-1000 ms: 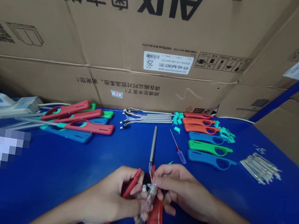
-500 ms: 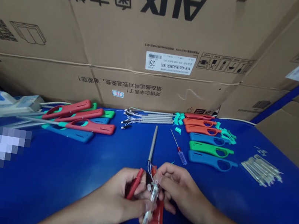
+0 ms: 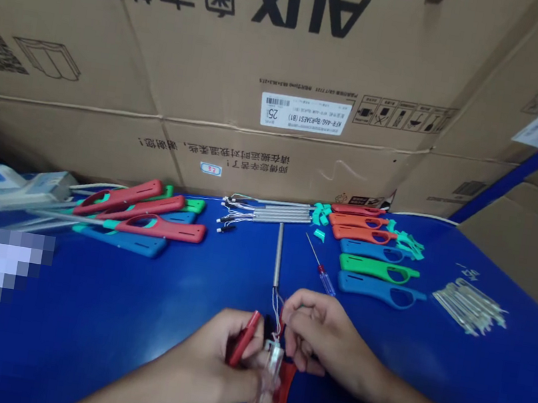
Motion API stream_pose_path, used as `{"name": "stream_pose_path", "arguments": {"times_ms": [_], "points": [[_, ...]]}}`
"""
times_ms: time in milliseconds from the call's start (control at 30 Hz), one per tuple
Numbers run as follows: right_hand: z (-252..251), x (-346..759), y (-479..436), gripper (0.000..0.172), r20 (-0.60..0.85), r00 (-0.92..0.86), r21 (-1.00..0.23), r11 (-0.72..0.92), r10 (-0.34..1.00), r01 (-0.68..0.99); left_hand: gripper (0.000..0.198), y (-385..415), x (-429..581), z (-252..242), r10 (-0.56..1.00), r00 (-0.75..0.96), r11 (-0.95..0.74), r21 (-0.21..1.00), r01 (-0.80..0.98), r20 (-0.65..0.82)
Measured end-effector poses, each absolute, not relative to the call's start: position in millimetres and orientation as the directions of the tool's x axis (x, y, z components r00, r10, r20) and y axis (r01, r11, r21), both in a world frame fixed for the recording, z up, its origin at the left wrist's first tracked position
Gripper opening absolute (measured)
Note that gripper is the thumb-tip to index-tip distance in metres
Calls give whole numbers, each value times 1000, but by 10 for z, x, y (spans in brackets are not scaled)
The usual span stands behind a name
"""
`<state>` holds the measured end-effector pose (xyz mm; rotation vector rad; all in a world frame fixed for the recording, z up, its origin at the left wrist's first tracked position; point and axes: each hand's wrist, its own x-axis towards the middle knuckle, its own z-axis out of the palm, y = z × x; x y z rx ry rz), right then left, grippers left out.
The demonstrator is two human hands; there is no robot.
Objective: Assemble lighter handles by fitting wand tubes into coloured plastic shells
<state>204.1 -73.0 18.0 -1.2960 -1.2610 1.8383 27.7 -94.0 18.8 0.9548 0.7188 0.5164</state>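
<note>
My left hand (image 3: 232, 364) is closed around a small clear lighter fuel tank (image 3: 273, 367) with a metal top, held upright between thumb and fingers. A slim red piece (image 3: 244, 340) is also gripped in that hand, sticking up past the forefinger. Below the tank lies a red lighter handle shell (image 3: 277, 398), partly covered by the hand. Thin white wires (image 3: 276, 304) run from a grey metal tube (image 3: 279, 257) down to the tank's top. Beside these wires my right hand (image 3: 313, 333) is curled with thumb and forefinger together; what its fingertips pinch is hidden.
Red, orange, blue and green handle shells (image 3: 378, 267) lie at the right, near a screwdriver (image 3: 323, 277) and clear fuel tanks (image 3: 468, 307). Lighters (image 3: 158, 227) are piled at left by a power strip (image 3: 48, 189). Wired metal tubes (image 3: 277, 213) lie before a cardboard box (image 3: 190, 82).
The tank has moved slightly down with my left hand. My right hand's fingertips have come off the tank's top to the wires beside it. The metal tube has tilted a little.
</note>
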Motion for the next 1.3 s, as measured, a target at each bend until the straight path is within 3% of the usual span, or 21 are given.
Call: {"name": "stream_pose_path", "arguments": {"times_ms": [167, 300, 533, 667, 867, 967, 1033, 1100, 1167, 1300], "points": [[172, 2090, -715, 21, -373, -387, -922, -291, 843, 254, 38, -902, 207, 211, 682, 674, 471, 876, -108, -284], [238, 2141, -739, 23, -322, -422, -935, -214, 848, 283, 40, -887, 170, 225, 716, 660, 436, 884, -170, -227], [318, 2122, -848, 19, -191, -497, -979, -127, 847, 161, 53, -819, 196, 205, 811, 560, 363, 896, -258, -167], [263, 2056, -845, 21, -126, -498, -992, -107, 858, 67, 55, -809, 207, 202, 848, 475, 351, 920, -173, -235], [285, 2027, -813, 27, -153, -562, -970, -233, 813, -74, 56, -820, 218, 206, 855, 440, 339, 938, -72, -275], [387, 2160, -788, 29, -75, -457, -991, -116, 886, -63, 55, -810, 228, 181, 850, 431, 357, 933, -50, -302], [485, 2398, -756, 27, 80, -285, -992, 106, 955, 75, 50, -800, 224, 176, 869, 369, 377, 924, -66, -329], [564, 2760, -738, 16, 266, -114, -877, 289, 957, 384, 47, -787, 211, 189, 870, 337, 402, 913, -64, -359], [580, 3177, -764, 6, 395, 6, -677, 287, 919, 678, 45, -774, 199, 213, 857, 342, 423, 905, -41, -385], [369, 3846, -939, 7, 510, 3, -383, 223, 860, 897, 47, -771, 207, 246, 849, 336, 448, 893, -48, -408]]}}
